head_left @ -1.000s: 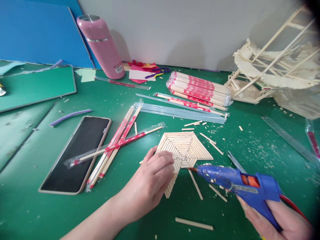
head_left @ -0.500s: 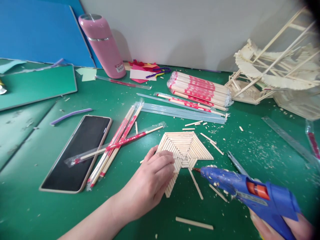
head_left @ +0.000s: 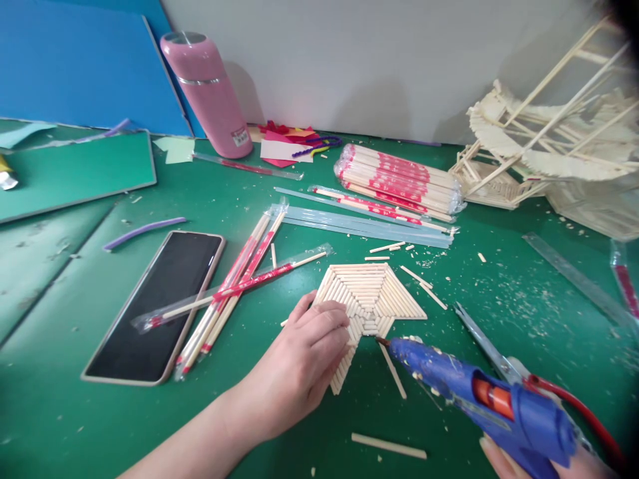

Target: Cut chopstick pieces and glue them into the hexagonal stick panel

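Observation:
A flat panel of short wooden sticks, laid in nested rows like part of a polygon, rests on the green table. My left hand grips its left side with curled fingers; the fingertips and part of the panel are hidden. In my right hand, at the lower right, is a blue hot glue gun with an orange part in its body. The gun's nozzle is at the panel's lower edge, by the top end of a slanted stick. Another cut stick lies nearer me.
Red-handled scissors lie behind the glue gun. At left are a phone and wrapped chopsticks. Farther back stand a pink flask, a chopstick bundle, clear glue sticks and a stick-built model.
My right hand has moved the glue gun slightly left, its nozzle now covering the slanted stick's top end. More of the scissors shows. The left hand stays on the panel.

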`<act>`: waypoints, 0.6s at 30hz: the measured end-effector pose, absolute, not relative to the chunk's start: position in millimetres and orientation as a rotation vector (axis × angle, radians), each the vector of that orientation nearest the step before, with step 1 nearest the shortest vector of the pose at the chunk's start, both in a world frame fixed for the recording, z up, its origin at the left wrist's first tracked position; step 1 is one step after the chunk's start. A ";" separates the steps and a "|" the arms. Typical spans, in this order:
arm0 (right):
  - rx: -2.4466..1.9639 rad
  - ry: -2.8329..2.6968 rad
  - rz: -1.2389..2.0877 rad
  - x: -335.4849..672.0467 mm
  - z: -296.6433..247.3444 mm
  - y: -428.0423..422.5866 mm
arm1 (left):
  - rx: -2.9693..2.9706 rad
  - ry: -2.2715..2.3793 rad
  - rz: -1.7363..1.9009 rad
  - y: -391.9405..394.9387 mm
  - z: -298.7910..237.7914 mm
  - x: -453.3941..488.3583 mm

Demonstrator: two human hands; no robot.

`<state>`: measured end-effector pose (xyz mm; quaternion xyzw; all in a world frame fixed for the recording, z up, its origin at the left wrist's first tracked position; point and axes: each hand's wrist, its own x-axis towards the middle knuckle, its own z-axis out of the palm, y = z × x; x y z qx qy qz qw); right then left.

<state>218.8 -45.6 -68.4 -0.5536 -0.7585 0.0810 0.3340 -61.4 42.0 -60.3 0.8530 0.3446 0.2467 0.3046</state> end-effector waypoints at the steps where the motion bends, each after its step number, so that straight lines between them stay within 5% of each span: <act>1: -1.424 -1.977 0.211 216.2 -68.6 -42.4 | 2.258 0.914 0.655 41.7 -60.4 -61.4; 18: -1.495 -1.951 0.177 211.7 -63.4 -33.3 | 2.252 0.921 0.657 41.5 -59.7 -60.9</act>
